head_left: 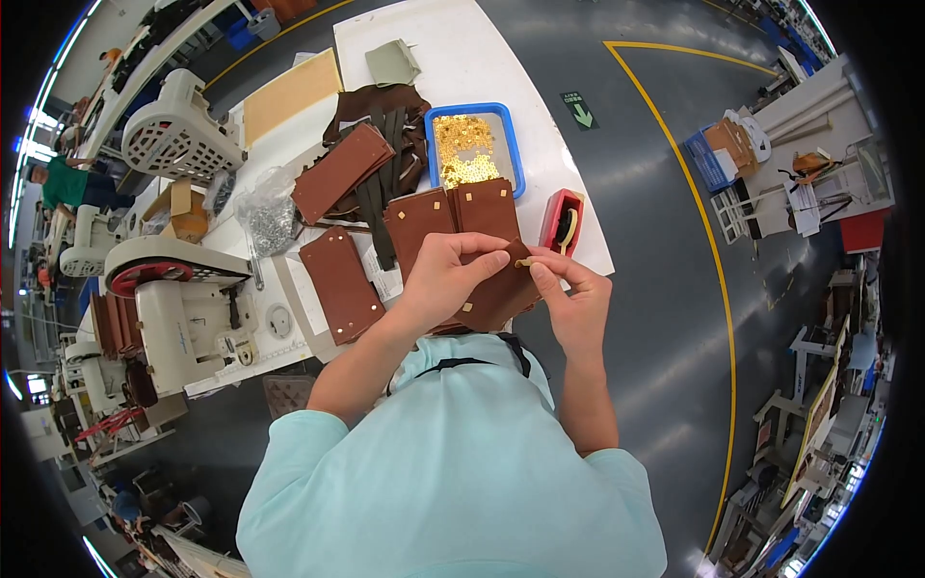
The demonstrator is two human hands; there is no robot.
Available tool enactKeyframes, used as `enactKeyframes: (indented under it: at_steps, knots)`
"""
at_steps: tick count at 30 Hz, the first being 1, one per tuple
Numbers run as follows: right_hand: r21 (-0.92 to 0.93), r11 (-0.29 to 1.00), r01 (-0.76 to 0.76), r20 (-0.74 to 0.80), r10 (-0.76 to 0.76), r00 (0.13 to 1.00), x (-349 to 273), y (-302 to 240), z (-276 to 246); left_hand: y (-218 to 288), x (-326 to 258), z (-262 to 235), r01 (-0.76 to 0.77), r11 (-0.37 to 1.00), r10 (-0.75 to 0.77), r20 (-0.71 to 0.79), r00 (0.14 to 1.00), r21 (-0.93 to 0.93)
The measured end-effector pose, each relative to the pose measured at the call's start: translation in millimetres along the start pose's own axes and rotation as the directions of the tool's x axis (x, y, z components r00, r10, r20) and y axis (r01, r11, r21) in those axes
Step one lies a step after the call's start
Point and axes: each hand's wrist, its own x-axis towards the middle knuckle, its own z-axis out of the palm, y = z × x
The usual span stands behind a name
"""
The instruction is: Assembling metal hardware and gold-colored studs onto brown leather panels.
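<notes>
Between my hands is a brown leather panel, its upper corner raised. My left hand pinches that corner between thumb and fingers. Thumb and forefinger of my right hand close on a small gold-coloured metal piece at the corner's edge. A second gold fitting sits lower on the panel. Just beyond lie more brown panels with square gold fittings at their corners. A blue-rimmed tray holds many small gold pieces; part of its near edge is covered by panels.
At the right table edge stands a red tape dispenser. Left of my hands are a panel with silver-coloured studs, stacked panels, dark strips and a clear bag of small metal parts. A white sewing machine stands farther left.
</notes>
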Motion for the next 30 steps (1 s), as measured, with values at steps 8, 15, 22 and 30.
enactKeyframes:
  at_steps: [8, 15, 22, 30]
  knots:
    - [-0.083, 0.99, 0.112, -0.026, -0.114, 0.993, -3.1, 2.0, 6.0, 1.1, -0.3, 3.8, 0.023, 1.0, -0.024, -0.035, 0.999, -0.018]
    - [-0.275, 0.919, 0.283, -0.031, -0.303, 0.952, -1.7, 7.2, 10.2, 5.0, -1.4, 5.8, -0.009, 0.999, 0.011, -0.059, 0.998, 0.039]
    - [-0.432, 0.802, 0.412, -0.013, -0.462, 0.887, -0.4, 8.2, 12.8, 7.5, -2.9, 7.3, -0.012, 0.997, 0.017, -0.075, 0.997, 0.071]
    - [-0.472, 0.739, 0.48, 0.008, -0.541, 0.841, -0.7, 11.4, 13.6, 2.7, -2.5, 5.6, -0.011, 0.998, 0.016, -0.076, 0.997, 0.06]
